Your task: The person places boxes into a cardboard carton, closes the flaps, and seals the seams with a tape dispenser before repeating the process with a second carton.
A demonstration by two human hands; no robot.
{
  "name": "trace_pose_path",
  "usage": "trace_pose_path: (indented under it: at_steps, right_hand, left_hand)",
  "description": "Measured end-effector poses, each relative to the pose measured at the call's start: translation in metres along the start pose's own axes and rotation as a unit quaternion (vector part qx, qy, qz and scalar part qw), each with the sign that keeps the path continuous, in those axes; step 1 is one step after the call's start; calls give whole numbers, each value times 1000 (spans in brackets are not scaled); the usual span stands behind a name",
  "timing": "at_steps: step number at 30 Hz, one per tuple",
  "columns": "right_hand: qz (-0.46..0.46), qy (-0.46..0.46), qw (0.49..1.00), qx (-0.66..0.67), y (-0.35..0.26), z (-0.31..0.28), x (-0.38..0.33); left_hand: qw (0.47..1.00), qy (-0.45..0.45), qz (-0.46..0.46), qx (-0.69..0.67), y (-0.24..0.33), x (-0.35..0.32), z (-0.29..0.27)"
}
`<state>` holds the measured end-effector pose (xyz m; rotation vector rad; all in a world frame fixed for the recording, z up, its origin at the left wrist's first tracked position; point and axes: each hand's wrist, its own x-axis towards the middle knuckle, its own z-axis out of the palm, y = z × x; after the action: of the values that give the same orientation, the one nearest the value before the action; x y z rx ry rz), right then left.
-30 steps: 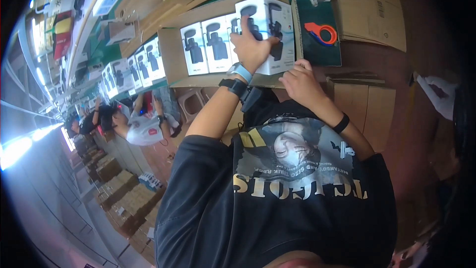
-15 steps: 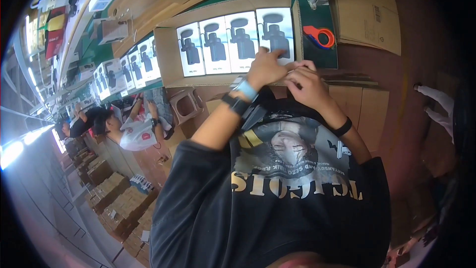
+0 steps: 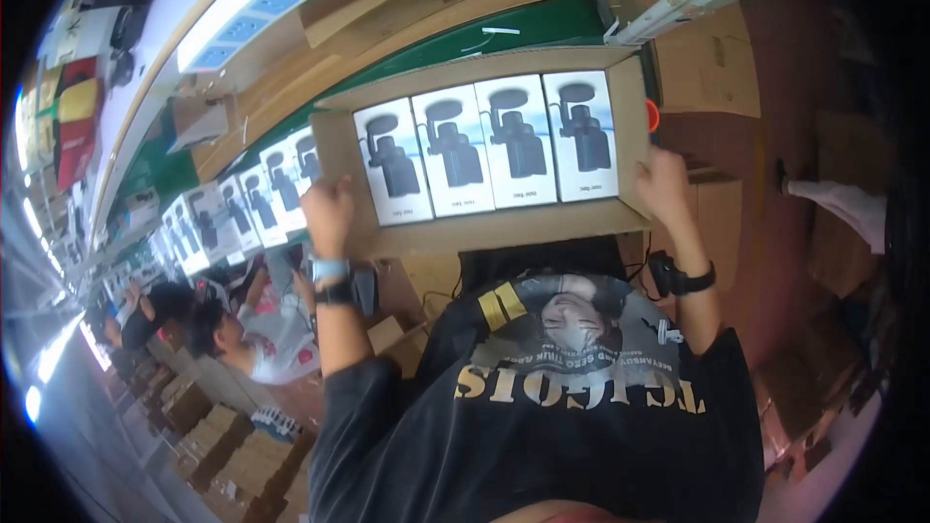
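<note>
An open cardboard carton (image 3: 504, 237) is held in front of me, tilted a little. Standing in one row inside it are several white product boxes (image 3: 455, 196), each printed with a dark device. My left hand (image 3: 329, 213) grips the carton's left end, its fingers closed over the wall. At the opposite end my right hand (image 3: 665, 184) is closed on the right wall. Part of each hand's grip is hidden by the cardboard.
More white boxes (image 3: 232, 213) line the green bench to the left, where a co-worker (image 3: 271, 329) sits. A power strip (image 3: 262, 15) runs above. Behind the carton's right end peeks an orange ring-shaped thing (image 3: 654, 116). Stacked cartons (image 3: 223, 455) fill the lower left.
My hands, earlier close together over the carton's front right, have moved apart to its two ends. The carton has come nearer to me and now partly covers the orange ring-shaped thing.
</note>
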<state>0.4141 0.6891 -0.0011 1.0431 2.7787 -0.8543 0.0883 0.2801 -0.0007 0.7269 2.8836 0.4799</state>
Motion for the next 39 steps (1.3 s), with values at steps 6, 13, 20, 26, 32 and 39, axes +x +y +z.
trace_pose_path:
  at_steps: [6, 13, 20, 26, 32, 39]
  right_hand:
    - [58, -35, 998, -14, -13, 25, -8]
    - [-65, -315, 947, 16, -58, 60, 44]
    - [-128, 59, 989, -36, -126, -2, 109]
    - [-269, 167, 947, -63, -101, 24, 59]
    - [-58, -363, 923, 114, -50, -6, 66]
    - [-269, -169, 923, 217, -57, -24, 101]
  left_hand:
    - [990, -117, -74, 13, 28, -5, 17]
    - [801, -495, 330, -76, 32, -27, 21]
    - [919, -342, 192, 42, 46, 0, 44]
    - [962, 37, 268, 38, 51, -73, 75]
    - [972, -29, 213, 91, 117, -91, 75]
    - [978, 69, 165, 108, 134, -47, 113]
